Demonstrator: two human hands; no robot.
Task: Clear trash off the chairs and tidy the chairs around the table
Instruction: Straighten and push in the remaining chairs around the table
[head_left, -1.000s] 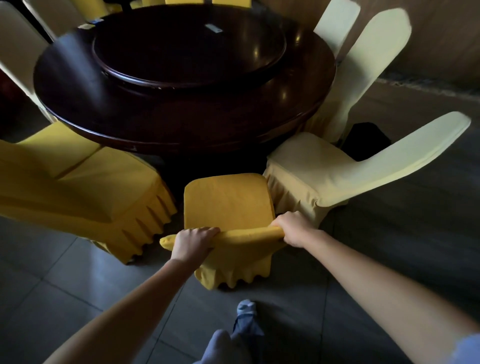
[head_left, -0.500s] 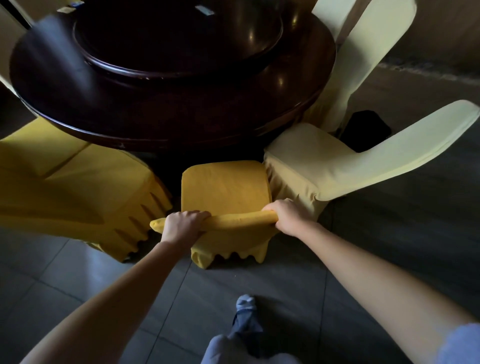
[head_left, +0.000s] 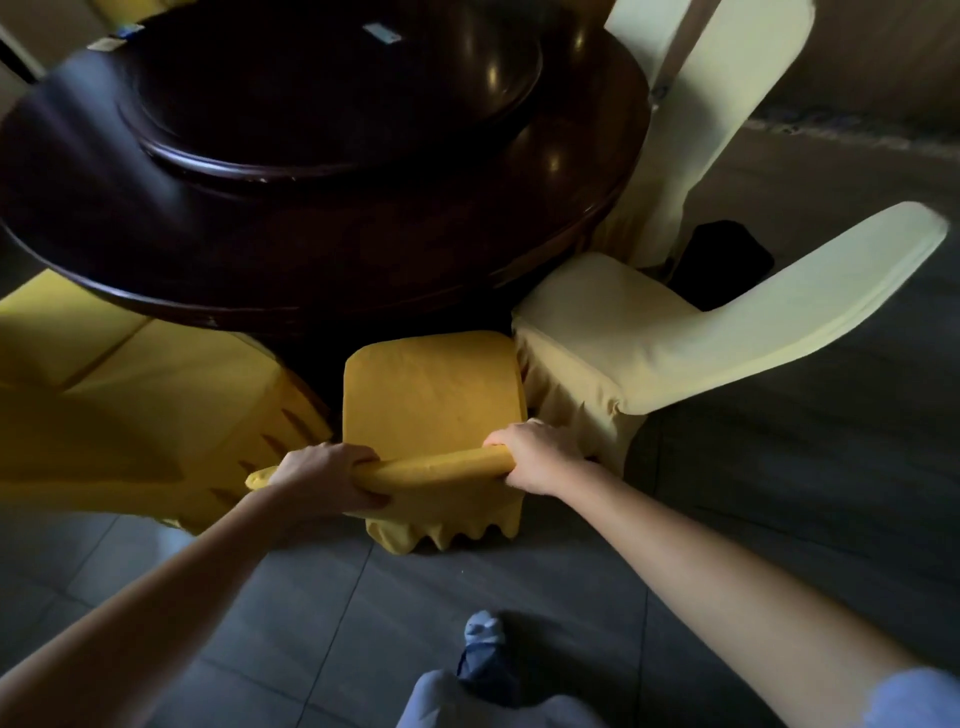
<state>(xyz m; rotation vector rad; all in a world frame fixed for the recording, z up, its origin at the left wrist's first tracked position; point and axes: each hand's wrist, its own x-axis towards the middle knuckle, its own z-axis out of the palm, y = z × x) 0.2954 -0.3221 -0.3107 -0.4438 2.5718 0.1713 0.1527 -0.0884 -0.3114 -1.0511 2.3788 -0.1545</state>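
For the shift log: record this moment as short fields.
left hand: shut on chair back
right hand: shut on chair back
chair: yellow cover, seat front at the table's edge
table: round, dark, raised disc at its centre
neighbours: yellow chair to the left, pale chair to the right
trash: none seen on the three near seats
floor: dark tiles

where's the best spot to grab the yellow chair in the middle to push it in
Take the yellow chair by the padded top edge of its backrest, from behind, one hand near each end, as the left hand and right hand do now. That rail faces you and fits wrapped fingers.
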